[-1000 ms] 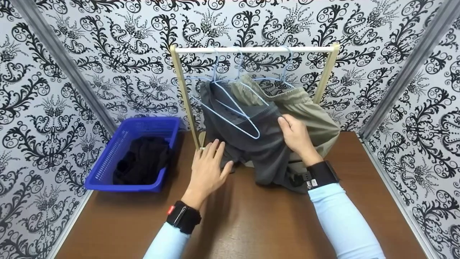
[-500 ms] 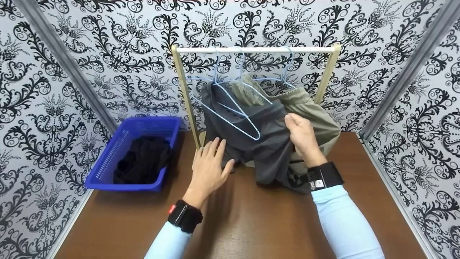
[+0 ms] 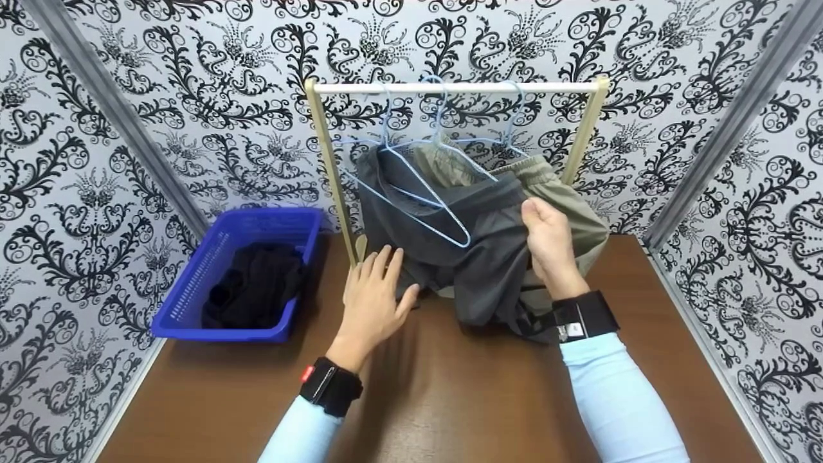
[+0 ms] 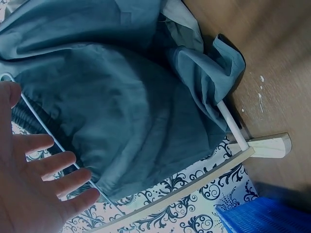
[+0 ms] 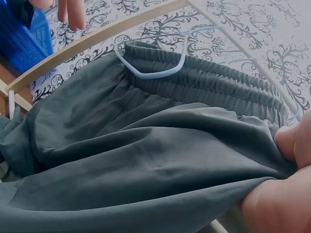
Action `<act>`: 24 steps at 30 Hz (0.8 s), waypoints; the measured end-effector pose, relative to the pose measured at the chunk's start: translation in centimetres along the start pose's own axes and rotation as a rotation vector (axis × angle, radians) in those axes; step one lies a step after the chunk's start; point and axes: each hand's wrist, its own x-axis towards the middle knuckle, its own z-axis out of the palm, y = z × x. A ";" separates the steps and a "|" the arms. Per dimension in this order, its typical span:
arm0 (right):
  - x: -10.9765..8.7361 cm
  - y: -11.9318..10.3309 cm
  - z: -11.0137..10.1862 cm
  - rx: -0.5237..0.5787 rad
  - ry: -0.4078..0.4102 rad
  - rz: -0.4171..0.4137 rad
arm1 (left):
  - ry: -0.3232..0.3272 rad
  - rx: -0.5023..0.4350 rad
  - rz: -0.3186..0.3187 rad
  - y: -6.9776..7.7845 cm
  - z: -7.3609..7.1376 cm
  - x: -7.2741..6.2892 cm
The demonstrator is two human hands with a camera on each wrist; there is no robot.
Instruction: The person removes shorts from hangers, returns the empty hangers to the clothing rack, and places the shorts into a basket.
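Note:
Dark grey pants (image 3: 443,218) with a gathered waistband hang at the rack's left half. My right hand (image 3: 551,241) pinches their right side near the waistband; the right wrist view shows thumb and fingers (image 5: 279,206) bunching the cloth. A light blue hanger (image 3: 427,193) lies across the front of the pants. Another blue hanger (image 3: 441,116) runs into the waistband, its hook raised at the bar. My left hand (image 3: 374,296) is spread with straight fingers before the pants' lower left, holding nothing. Khaki pants (image 3: 566,206) hang behind on the right from a third hanger (image 3: 511,122).
The rack has a white bar (image 3: 476,88) and wooden posts (image 3: 329,167). A blue basket (image 3: 222,334) with black clothing (image 3: 257,283) stands on the brown table (image 3: 437,399) at the left. Patterned walls (image 3: 244,116) enclose the back and sides.
My right hand has moved right and slightly up, drawing the grey waistband along. The middle hanger has shifted right and its hook has risen. My left hand has hardly moved.

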 end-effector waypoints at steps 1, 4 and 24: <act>0.0 -0.1 0.0 -0.001 0.009 -0.002 | 0.002 0.000 0.000 0.0 0.0 0.0; -0.1 -0.4 -0.1 -0.004 0.032 -0.008 | 0.011 -0.004 0.003 0.0 0.0 0.0; -0.7 -1.2 -1.6 0.067 0.098 -0.010 | -0.001 -0.004 -0.002 0.0 0.2 -0.1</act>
